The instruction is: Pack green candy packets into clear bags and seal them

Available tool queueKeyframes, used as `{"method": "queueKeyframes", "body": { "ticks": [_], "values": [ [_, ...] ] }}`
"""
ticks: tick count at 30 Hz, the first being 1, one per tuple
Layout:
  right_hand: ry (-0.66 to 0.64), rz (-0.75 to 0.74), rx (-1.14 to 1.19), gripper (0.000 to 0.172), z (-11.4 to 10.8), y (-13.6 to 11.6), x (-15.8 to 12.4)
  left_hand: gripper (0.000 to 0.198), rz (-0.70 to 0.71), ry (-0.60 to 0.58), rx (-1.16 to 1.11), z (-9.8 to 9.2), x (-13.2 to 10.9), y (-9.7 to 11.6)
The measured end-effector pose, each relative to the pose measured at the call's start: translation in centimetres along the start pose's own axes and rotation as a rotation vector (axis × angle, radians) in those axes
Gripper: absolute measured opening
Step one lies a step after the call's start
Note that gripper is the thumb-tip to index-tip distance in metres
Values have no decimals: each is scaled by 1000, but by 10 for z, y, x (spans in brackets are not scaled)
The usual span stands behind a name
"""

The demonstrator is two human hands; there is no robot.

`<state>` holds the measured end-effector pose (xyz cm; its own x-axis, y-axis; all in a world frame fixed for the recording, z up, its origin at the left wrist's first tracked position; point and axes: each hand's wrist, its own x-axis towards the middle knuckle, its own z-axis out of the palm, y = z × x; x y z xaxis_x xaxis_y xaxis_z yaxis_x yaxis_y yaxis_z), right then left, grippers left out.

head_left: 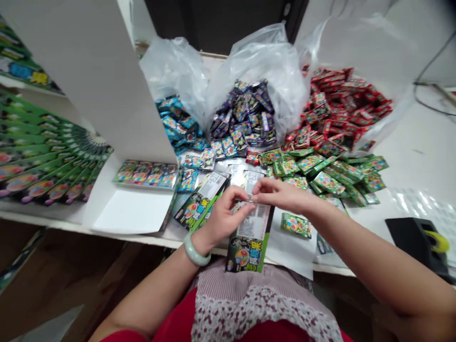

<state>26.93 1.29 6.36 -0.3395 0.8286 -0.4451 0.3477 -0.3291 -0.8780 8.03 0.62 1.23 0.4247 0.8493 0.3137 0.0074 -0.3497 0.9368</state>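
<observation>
My left hand (231,209), with a pale green bangle on its wrist, is closed in a pinch. Facing it, my right hand (276,194) pinches at the same spot, the fingertips of both nearly touching. Something thin and small seems to lie between them, too hidden to name. Directly beneath is a flat black-and-green printed card (245,254) with a white text panel, its lower end jutting past the table edge. More printed cards (194,204) lie left of it. A small green box (296,225) rests to the right of my right hand.
Plastic bags spill blue packets (181,123), purple packets (245,114) and red packets (342,104) at the back; green packets (335,178) lie loose. On the left stand an open white carton (124,211) holding a packet row, and fanned green cards (46,156). A black tape dispenser (413,242) sits right.
</observation>
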Motion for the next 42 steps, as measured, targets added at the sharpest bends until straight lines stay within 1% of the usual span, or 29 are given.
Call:
{"method": "queueKeyframes", "body": {
  "ticks": [3, 5, 7, 9, 10, 11, 12, 13, 14, 15, 16, 17, 18, 19, 21, 23, 25, 27, 28, 29, 30, 32, 33, 34, 36, 37, 39, 40, 42],
  "values": [
    [-204, 235, 327, 10, 4, 9, 13, 15, 17, -61, 99, -5, 1, 3],
    [-274, 308, 450, 9, 9, 14, 21, 15, 4, -93, 170, -7, 2, 7],
    [-296, 288, 511, 9, 13, 17, 25, 15, -22, -116, 204, -8, 3, 10],
    [-317, 219, 525, 6, 10, 19, 22, 12, -39, -116, 201, -12, 3, 13],
    [-331, 170, 505, 1, 4, 20, 19, 10, -49, -90, 202, -16, 3, 13],
    [-329, 109, 451, 7, -4, 22, 14, 9, -69, -36, 208, -22, 4, 13],
    [-283, 35, 348, 12, -15, 25, 9, 9, -104, 54, 216, -29, 4, 12],
    [-168, -40, 186, 16, -27, 29, 4, 10, -151, 173, 218, -38, 5, 9],
    [1, -104, -8, 16, -40, 35, 0, 12, -202, 315, 204, -46, 6, 6],
    [199, -147, -199, 17, -53, 41, -3, 14, -248, 461, 168, -54, 7, 3],
    [394, -167, -363, 20, -64, 48, -4, 18, -286, 579, 111, -61, 8, -1],
    [560, -171, -507, 23, -72, 56, -3, 21, -317, 666, 49, -66, 9, -5],
    [674, -167, -631, 28, -77, 63, -2, 23, -346, 721, -8, -69, 9, -10],
    [735, -165, -734, 33, -80, 70, 1, 24, -375, 745, -52, -70, 9, -14],
    [774, -182, -912, 37, -76, 81, 8, 25, -421, 741, -93, -68, 6, -22],
    [766, -206, -983, 32, -68, 89, 11, 28, -439, 730, -78, -68, 0, -30],
    [760, -230, -973, 25, -60, 95, 10, 35, -458, 660, 2, -72, -8, -37],
    [760, -252, -962, 23, -58, 100, 6, 43, -448, 542, 211, -80, -16, -43],
    [769, -253, -955, 26, -58, 101, 4, 48, -411, 459, 358, -85, -20, -43],
    [784, -241, -950, 33, -60, 102, 2, 51, -347, 355, 510, -90, -23, -42],
    [800, -215, -950, 43, -63, 102, 0, 55, -267, 224, 642, -94, -26, -40],
    [811, -131, -966, 62, -68, 101, 0, 64, -113, -106, 805, -98, -27, -31],
    [799, -87, -976, 66, -70, 101, 1, 70, -65, -282, 841, -98, -26, -26],
    [779, -52, -981, 65, -72, 100, 3, 76, -41, -447, 865, -96, -24, -20],
    [754, -12, -963, 62, -73, 99, 7, 86, -43, -694, 930, -88, -18, -12],
    [758, -8, -939, 60, -73, 100, 9, 89, -51, -780, 959, -84, -14, -9],
    [788, -44, -871, 57, -72, 100, 9, 92, -55, -885, 995, -77, -6, -7],
    [804, -90, -828, 57, -70, 100, 7, 93, -49, -913, 996, -75, -3, -7],
    [794, -234, -728, 57, -63, 94, -4, 92, -19, -919, 960, -74, 2, -4]
  ]
}}
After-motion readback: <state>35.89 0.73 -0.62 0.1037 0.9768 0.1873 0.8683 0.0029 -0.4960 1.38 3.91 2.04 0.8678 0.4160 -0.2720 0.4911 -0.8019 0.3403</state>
